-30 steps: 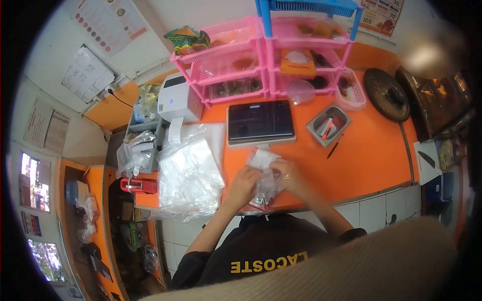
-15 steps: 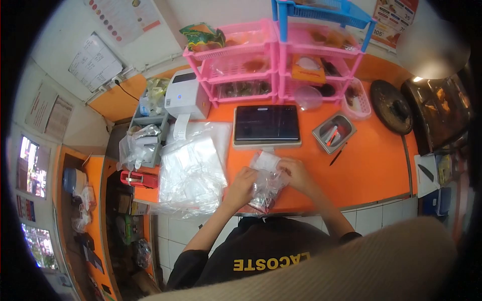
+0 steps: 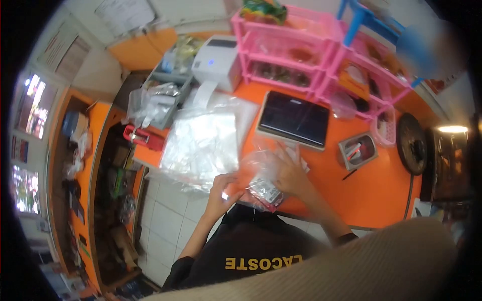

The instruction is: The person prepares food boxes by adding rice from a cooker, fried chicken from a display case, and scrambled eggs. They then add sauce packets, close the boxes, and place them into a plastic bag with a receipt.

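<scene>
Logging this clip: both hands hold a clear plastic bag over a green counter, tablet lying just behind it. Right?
Not quite: the counter is orange, as the head view shows. The left hand and right hand do hold the clear plastic bag, with the tablet just behind.

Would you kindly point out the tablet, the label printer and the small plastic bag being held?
tablet [image 3: 293, 119], head view, middle of its dark screen.
label printer [image 3: 217, 64], head view, white top.
small plastic bag [image 3: 261, 188], head view, filled lower part.

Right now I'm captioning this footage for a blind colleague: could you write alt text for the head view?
Two bare hands, left hand and right hand, hold a small clear plastic bag with dark contents over an orange counter. Left of them lies a stack of clear bags; behind are a dark tablet, a white printer and pink racks.
</scene>
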`<state>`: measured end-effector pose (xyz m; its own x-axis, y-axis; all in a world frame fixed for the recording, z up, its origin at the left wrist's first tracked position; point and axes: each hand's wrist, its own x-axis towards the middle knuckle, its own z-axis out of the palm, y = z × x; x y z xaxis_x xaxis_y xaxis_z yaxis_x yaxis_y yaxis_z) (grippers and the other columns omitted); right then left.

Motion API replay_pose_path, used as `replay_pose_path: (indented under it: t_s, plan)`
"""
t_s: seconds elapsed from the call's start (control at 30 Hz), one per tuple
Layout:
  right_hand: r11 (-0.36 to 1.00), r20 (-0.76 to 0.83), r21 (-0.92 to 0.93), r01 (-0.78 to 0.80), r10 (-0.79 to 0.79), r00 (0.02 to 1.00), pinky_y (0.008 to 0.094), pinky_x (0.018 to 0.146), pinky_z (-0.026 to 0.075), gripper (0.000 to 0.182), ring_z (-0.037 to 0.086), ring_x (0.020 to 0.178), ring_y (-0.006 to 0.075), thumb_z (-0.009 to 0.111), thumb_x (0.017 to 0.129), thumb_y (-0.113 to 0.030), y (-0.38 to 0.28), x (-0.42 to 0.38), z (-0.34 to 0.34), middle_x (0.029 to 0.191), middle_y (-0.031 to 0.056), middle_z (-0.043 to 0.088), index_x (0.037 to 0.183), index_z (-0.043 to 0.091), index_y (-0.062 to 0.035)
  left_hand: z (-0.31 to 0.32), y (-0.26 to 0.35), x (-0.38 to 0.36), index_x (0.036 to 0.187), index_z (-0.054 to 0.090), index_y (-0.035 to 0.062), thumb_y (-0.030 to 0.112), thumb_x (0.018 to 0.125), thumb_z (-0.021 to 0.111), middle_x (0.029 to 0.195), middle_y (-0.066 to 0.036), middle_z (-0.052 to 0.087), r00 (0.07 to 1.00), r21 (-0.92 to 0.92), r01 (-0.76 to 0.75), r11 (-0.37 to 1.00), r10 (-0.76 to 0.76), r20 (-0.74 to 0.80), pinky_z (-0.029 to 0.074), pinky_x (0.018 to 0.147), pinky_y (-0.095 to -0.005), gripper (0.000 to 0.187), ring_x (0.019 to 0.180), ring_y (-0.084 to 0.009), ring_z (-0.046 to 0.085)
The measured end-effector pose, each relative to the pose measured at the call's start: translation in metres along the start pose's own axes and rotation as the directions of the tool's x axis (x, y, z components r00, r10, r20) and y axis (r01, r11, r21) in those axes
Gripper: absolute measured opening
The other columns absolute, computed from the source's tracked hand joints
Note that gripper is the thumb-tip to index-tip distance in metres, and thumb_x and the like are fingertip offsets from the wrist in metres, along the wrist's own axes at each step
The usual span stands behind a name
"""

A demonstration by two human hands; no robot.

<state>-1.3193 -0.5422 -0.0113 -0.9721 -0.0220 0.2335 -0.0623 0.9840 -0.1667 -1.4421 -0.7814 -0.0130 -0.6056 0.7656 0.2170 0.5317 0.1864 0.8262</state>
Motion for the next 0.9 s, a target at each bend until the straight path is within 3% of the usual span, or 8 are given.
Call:
replay_pose_path:
  t_s: [0.13,0.2,0.27,0.33,0.53,0.63,0.73,0.9]
  plan:
    - [0.959,-0.038,0.267,-0.094,0.108,0.993,0.0650,0.112,0.005,0.062,0.032,0.136,0.0319,0.073,0.071,-0.035,-0.001,0.007,-0.011,0.138,0.0128,0.044,0.126,0.057,-0.0120,-0.009,-0.024,-0.033,0.105,0.060,0.0025,0.013,0.089,0.062,0.107,-0.009,0.060,0.948,-0.347,0.200,0.916,-0.270,-0.166,0.046,0.084,-0.0338,0.019,0.099,-0.0221,0.057]
    - [0.567,-0.024,0.808,-0.157,0.298,0.954,0.0624,0.114,0.006,0.061,0.036,0.133,0.0328,0.072,0.073,-0.035,-0.036,0.021,-0.042,0.135,0.0135,0.045,0.125,0.056,-0.0085,-0.018,-0.027,-0.043,0.106,0.060,0.0018,0.015,0.095,0.056,0.106,-0.006,0.060,0.883,-0.588,0.284,0.758,-0.445,-0.147,0.045,0.086,-0.0331,0.018,0.100,-0.0203,0.056]
    - [0.135,0.091,0.978,-0.157,0.396,0.914,0.0612,0.114,0.008,0.061,0.039,0.131,0.0322,0.072,0.074,-0.036,-0.056,0.033,-0.053,0.132,0.0137,0.047,0.124,0.054,-0.0055,-0.021,-0.043,-0.053,0.118,0.055,0.0034,0.030,0.102,0.041,0.118,-0.007,0.057,0.873,-0.700,0.333,0.632,-0.487,-0.024,0.040,0.097,-0.0350,0.034,0.108,-0.0207,0.054]
    - [-0.047,0.157,0.987,-0.152,0.440,0.884,0.0598,0.111,0.013,0.062,0.042,0.126,0.0322,0.069,0.077,-0.038,-0.075,0.052,-0.060,0.131,0.0143,0.048,0.126,0.052,-0.0051,-0.023,-0.050,-0.055,0.128,0.051,0.0054,0.041,0.102,0.036,0.126,-0.009,0.054,0.844,-0.843,0.390,0.370,-0.510,0.167,0.036,0.103,-0.0368,0.046,0.114,-0.0221,0.053]
    - [-0.042,0.279,0.958,-0.284,0.363,0.889,0.0557,0.102,0.028,0.062,0.051,0.111,0.0320,0.059,0.083,-0.041,-0.160,0.133,-0.046,0.127,0.0158,0.052,0.131,0.045,-0.0042,-0.045,-0.075,-0.079,0.143,0.034,0.0068,0.069,0.093,0.028,0.141,-0.014,0.044,0.800,-0.787,0.507,-0.350,-0.148,0.581,0.036,0.105,-0.0444,0.080,0.126,-0.0283,0.046]
    - [-0.011,0.371,0.926,-0.378,0.223,0.901,0.0536,0.097,0.036,0.063,0.055,0.103,0.0320,0.055,0.086,-0.043,-0.220,0.181,-0.025,0.126,0.0166,0.053,0.133,0.041,-0.0037,-0.108,-0.118,-0.118,0.149,0.024,0.0107,0.078,0.086,0.027,0.151,-0.008,0.032,0.798,-0.796,0.532,-0.289,-0.143,0.585,0.032,0.109,-0.0439,0.092,0.136,-0.0257,0.035]
    - [0.044,0.474,0.877,-0.478,0.069,0.878,0.0515,0.092,0.043,0.063,0.060,0.096,0.0319,0.050,0.090,-0.045,-0.280,0.220,-0.005,0.124,0.0174,0.055,0.135,0.038,-0.0032,-0.204,-0.121,-0.168,0.147,0.031,0.0118,0.078,0.086,0.026,0.146,-0.006,0.040,0.735,-0.890,0.421,-0.177,-0.509,0.449,0.035,0.103,-0.0398,0.091,0.131,-0.0207,0.040]
    - [0.065,0.455,0.888,-0.455,-0.262,0.851,0.0445,0.089,0.049,0.061,0.065,0.085,0.0305,0.044,0.093,-0.048,-0.372,0.264,0.038,0.121,0.0162,0.060,0.131,0.042,0.0008,-0.261,-0.154,-0.239,0.142,0.039,0.0138,0.073,0.090,0.027,0.139,-0.005,0.047,0.758,-0.954,-0.240,-0.178,-0.649,-0.069,0.031,0.106,-0.0401,0.080,0.125,-0.0215,0.045]
